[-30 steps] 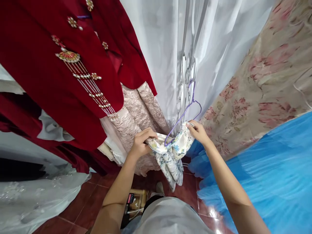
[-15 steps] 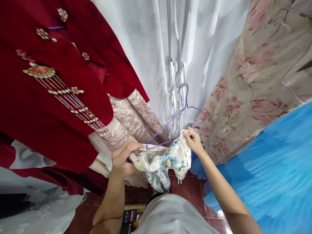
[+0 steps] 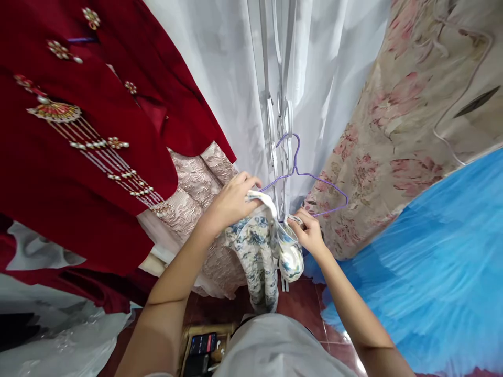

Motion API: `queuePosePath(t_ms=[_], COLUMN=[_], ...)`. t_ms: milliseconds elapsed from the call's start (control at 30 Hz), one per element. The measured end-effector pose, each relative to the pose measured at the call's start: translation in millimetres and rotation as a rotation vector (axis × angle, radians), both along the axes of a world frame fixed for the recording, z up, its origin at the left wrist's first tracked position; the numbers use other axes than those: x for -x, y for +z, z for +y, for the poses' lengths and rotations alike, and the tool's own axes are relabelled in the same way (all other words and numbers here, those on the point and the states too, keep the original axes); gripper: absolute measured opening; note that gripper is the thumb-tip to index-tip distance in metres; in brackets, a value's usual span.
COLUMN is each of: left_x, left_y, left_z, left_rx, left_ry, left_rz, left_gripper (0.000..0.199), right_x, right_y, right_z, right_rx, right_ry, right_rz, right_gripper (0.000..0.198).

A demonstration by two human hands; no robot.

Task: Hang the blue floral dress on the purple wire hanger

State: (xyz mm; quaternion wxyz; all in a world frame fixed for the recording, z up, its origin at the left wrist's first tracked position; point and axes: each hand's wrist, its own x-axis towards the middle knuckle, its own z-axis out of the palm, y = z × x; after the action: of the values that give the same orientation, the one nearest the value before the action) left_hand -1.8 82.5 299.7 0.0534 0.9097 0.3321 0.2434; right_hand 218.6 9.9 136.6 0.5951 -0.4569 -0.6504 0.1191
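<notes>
The white satin garment with a blue floral print (image 3: 257, 243) hung below the thin purple wire hanger (image 3: 304, 180), pinched by my left hand (image 3: 231, 201) and right hand (image 3: 308, 233), so I judged each shoulder should be seated squarely.

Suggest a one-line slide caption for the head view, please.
Both hands, left hand and right hand, grip a floral garment at a purple wire hanger.

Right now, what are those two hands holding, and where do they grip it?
A floral garment: left hand pinches one top edge, right hand the other, at a purple hanger.
</notes>
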Motion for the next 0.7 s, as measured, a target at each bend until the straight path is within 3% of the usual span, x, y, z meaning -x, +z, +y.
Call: queuePosePath(t_ms=[133,233,333,433,500,600,700], left_x=[-17,-16,-13,-13,-15,-16,-10], left_y=[-18.1,-42.0,-57.4,-61.1,-61.1,-63.1,-68.4], left_z=[8,12,8,1,-3,-3,4], left_rx=[0.032,0.095,0.060,0.043,0.054,0.069,0.035], left_ry=[0.267,0.207,0.142,0.145,0.151,0.154,0.175], left_rz=[-0.020,-0.115,-0.252,-0.327,-0.327,-0.316,-0.314], left_gripper=[0.018,0.018,0.019,0.017,0.017,0.017,0.021], right_x=[-2,-17,-45,-82,-106,-136,-156], right_y=[0,-1,2,14,24,36,40], right_z=[-15,-26,-32,-21,-6,12,1], right_rx=[-0.048,-0.119,-0.236,-0.283,-0.237,-0.082,0.055], right_ry=[-0.035,-0.119,-0.428,-0.698,-0.687,-0.524,-0.363], right_rz=[-0.018,-0.004,0.164,0.333,0.329,0.323,0.276], right_gripper=[0.017,0.019,0.022,0.024,0.026,0.029,0.034])
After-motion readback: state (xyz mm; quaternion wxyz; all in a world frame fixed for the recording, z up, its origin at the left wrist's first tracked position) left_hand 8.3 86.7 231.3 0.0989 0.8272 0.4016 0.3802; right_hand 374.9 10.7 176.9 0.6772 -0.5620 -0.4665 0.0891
